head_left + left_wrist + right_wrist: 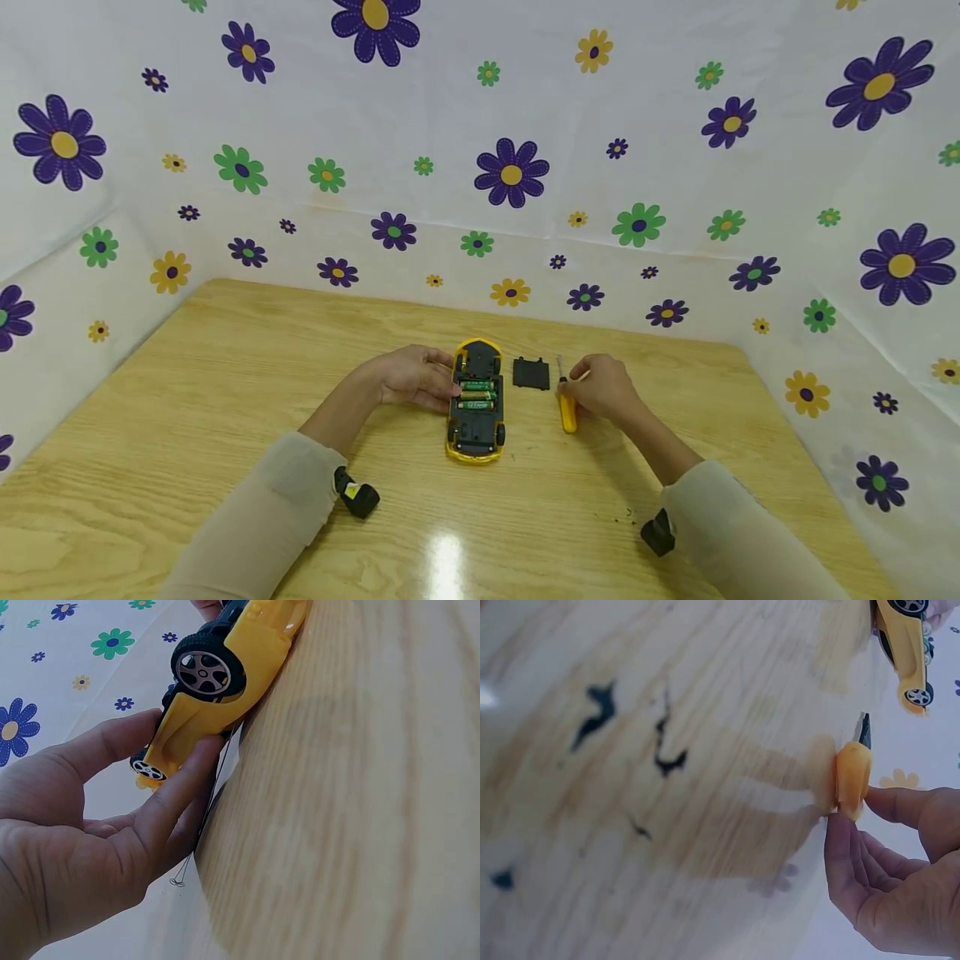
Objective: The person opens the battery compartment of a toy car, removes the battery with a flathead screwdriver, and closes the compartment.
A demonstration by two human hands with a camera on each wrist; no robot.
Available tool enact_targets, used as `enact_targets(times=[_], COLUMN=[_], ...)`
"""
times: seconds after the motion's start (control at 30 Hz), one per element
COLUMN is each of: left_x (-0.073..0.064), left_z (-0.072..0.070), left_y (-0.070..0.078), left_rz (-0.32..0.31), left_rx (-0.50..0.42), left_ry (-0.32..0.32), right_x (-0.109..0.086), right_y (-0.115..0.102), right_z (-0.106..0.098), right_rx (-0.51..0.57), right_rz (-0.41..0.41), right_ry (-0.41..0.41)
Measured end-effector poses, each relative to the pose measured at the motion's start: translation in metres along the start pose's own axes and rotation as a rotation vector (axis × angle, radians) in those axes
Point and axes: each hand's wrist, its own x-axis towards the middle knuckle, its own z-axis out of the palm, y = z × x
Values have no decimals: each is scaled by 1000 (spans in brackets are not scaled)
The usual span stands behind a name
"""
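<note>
A yellow toy car (475, 437) lies upside down on the table, its battery compartment uncovered with green batteries (477, 396) inside. My left hand (416, 379) holds the car at its left side, the thumb on the edge of the underside and the fingers along the yellow body (255, 667). To the right of the car lies a black battery cover (531, 373). My right hand (603, 387) pinches a screwdriver (568, 412) with a yellow handle (853, 776) between thumb and fingers. The screwdriver's handle rests on or just above the table; its tip points away from me.
The wooden table (225, 400) meets a white flower-patterned cloth (427, 200) at the back and sides. Small dark marks (630, 517) show on the table near my right forearm. Black wrist cameras (360, 498) sit on both sleeves.
</note>
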Motion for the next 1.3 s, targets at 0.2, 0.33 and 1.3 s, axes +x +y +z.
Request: enact_targets(times=[0.2,0.33,1.3], left_x=[0,0,-3], left_z=[-1,-1,-1], left_y=[-1,-1,0], left_rz=[-8,-7,3], left_rx=[-4,-4,-15], left_ry=[10,0,-12], right_x=[-1,-1,5], right_y=[-4,-6,-58], right_z=[-2,-2,23], right_rx=[-49,-34,-25], right_rz=[-30,-27,-408], right_ry=[24,10,-72])
